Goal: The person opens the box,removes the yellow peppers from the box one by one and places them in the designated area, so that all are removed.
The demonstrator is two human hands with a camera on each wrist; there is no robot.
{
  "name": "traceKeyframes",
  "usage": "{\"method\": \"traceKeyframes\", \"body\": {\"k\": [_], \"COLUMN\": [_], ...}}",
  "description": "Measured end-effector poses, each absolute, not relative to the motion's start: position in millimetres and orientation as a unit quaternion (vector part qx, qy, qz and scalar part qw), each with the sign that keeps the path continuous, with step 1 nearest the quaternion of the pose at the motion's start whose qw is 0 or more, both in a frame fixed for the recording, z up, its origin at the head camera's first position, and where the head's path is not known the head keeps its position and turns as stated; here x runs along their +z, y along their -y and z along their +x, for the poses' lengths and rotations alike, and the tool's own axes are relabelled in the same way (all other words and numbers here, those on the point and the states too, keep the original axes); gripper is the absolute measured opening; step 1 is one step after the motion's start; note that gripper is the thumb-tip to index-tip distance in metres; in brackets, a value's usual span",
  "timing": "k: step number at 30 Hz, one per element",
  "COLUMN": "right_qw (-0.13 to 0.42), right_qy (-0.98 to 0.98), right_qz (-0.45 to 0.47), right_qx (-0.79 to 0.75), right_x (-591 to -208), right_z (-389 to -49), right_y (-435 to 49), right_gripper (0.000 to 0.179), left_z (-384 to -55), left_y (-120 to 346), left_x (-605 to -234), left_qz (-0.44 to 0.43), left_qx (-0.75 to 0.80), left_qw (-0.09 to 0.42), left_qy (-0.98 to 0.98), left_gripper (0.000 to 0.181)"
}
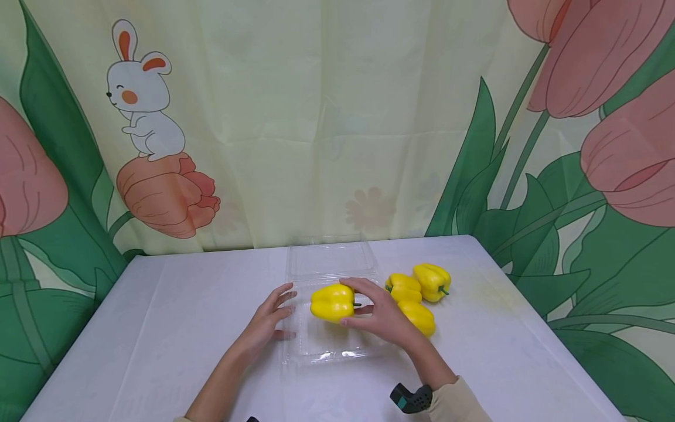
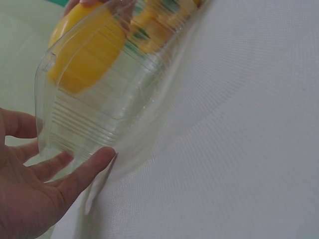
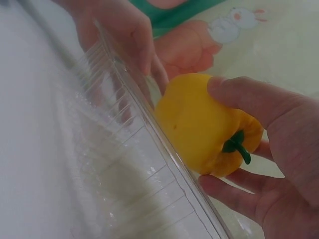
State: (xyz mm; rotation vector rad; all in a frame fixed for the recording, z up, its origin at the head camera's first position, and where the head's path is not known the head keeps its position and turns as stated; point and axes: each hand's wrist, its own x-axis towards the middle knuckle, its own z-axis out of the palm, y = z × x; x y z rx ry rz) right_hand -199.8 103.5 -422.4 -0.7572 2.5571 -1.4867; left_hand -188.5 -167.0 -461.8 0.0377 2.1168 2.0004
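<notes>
A yellow bell pepper (image 1: 332, 303) with a green stem is held by my right hand (image 1: 384, 310), thumb and fingers around its stem end. It hangs over a clear plastic clamshell box (image 1: 316, 346), whose lid (image 1: 331, 258) lies folded back toward the curtain. My left hand (image 1: 267, 322) is at the box's left side with fingers spread. In the left wrist view, the fingertips (image 2: 105, 153) rest against the clear wall. The right wrist view shows the pepper (image 3: 197, 124) near the box's rim (image 3: 164, 154).
Right of the box, three more yellow bell peppers lie close together: one at the back (image 1: 432, 281), one beside it (image 1: 405, 288), and one partly behind my right wrist (image 1: 419, 316). A white cloth (image 1: 174, 328) covers the table. A printed curtain (image 1: 274, 129) hangs behind.
</notes>
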Motion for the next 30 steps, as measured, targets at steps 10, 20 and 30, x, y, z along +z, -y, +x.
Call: {"method": "traceKeyframes", "body": {"k": [10,20,30], "right_qw": [0.038,0.032,0.035], "right_qy": [-0.837,-0.832,-0.835], "right_qz": [-0.248,-0.250,-0.241], "right_qx": [-0.487,-0.494,-0.493], "right_x": [-419.4,-416.8,-416.0], "right_z": [-198.8,-199.0,-198.8], "right_y": [-109.4,-114.7,-118.9], "right_gripper": [0.072,0.073,0.072], "left_z": [-189.0,-187.6,-187.2], "left_y": [166.0,166.3,166.3], "left_x": [-461.8,-461.6,-460.4], "left_qz": [0.005,0.008,0.018], "left_qx": [0.676,0.678,0.682], "left_qw": [0.112,0.112,0.112], "left_qy": [-0.728,-0.727,-0.722], "left_gripper": [0.055,0.055,0.054]}}
